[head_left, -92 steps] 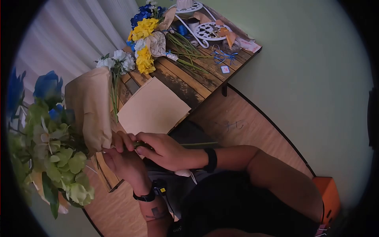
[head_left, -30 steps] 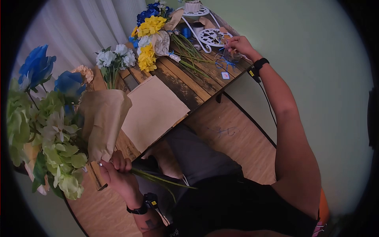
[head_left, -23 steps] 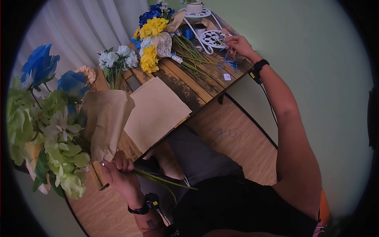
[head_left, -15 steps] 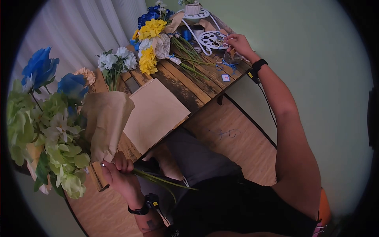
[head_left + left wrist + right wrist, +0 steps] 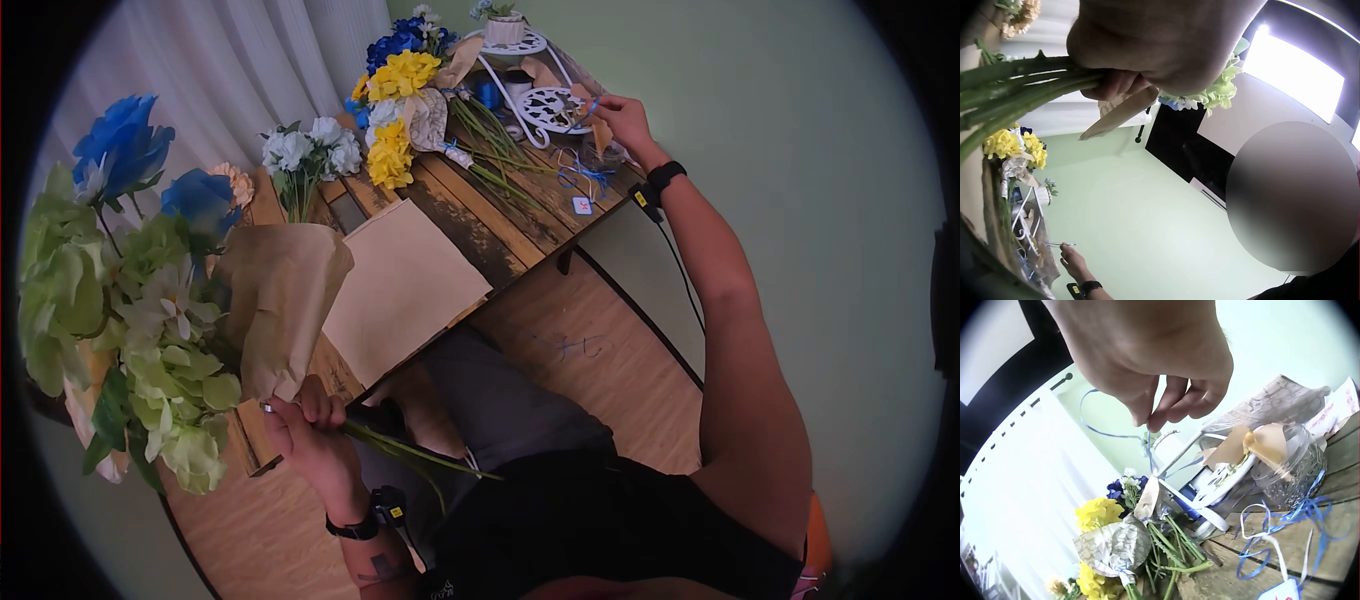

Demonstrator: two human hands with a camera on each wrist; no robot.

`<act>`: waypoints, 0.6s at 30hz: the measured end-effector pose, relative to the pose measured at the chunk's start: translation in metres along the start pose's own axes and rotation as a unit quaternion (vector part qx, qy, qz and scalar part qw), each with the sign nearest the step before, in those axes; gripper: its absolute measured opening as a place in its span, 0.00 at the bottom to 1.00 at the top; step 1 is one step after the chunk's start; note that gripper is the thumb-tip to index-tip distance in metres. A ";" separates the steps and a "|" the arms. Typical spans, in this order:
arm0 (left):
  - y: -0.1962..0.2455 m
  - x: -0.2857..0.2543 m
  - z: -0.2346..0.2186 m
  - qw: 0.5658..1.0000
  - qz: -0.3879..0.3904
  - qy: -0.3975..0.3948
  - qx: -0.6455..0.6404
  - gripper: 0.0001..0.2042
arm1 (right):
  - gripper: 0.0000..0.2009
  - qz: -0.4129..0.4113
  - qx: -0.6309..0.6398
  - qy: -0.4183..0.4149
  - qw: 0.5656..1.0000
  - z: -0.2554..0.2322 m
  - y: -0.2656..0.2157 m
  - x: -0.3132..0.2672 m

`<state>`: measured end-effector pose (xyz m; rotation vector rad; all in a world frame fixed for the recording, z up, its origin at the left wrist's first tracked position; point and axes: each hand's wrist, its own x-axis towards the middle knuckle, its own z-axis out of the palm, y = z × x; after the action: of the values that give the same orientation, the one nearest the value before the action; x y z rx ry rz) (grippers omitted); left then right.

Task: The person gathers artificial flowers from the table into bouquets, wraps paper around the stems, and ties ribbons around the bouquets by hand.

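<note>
My left hand [image 5: 315, 440] grips the green stems [image 5: 412, 453] of a bouquet just below its brown paper wrap [image 5: 285, 295]. The bouquet's pale green flowers [image 5: 180, 390] and blue flowers [image 5: 125, 150] lean out to the left in the head view. In the left wrist view, the bare stems [image 5: 1016, 84] stick out past the curled fingers. Over the table's far right end, my right hand [image 5: 628, 122] pinches a thin blue ribbon [image 5: 1110, 434] between thumb and fingertips. The ribbon curls loosely in the air, above the white metal stand [image 5: 550, 108].
Flat brown paper sheets [image 5: 410, 280] lie on the wooden table [image 5: 500, 235]. Behind them are white flowers [image 5: 312, 150] and a wrapped bouquet with yellow flowers [image 5: 400, 78]. A glass jar [image 5: 1294, 475] and tangled blue ribbon [image 5: 1310, 519] sit at the right end.
My right hand has left the stems and reached out to the table's far right end, where it now lifts a blue ribbon. My left hand keeps holding the bouquet.
</note>
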<state>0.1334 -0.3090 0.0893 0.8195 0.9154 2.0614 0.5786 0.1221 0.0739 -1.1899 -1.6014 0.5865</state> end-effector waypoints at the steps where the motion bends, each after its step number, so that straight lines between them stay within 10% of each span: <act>1: 0.000 0.001 0.001 1.000 0.001 -0.004 0.006 0.12 | 0.12 0.016 0.042 0.017 0.999 0.000 0.004 0.003; 5: 0.000 0.002 0.000 1.000 -0.003 0.005 0.013 0.12 | 0.11 -0.006 0.074 0.036 0.997 0.016 -0.028 -0.017; 12: -0.007 0.004 -0.007 0.999 -0.038 0.010 0.013 0.11 | 0.08 -0.060 0.042 -0.232 0.970 0.091 -0.111 -0.136; 18: -0.018 0.003 -0.013 0.997 -0.068 -0.027 -0.015 0.08 | 0.08 0.250 0.428 -0.388 0.777 0.149 -0.180 -0.226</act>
<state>0.1279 -0.3026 0.0687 0.7716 0.8830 1.9218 0.3689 -0.1259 0.0691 -0.6381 -1.2961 2.1139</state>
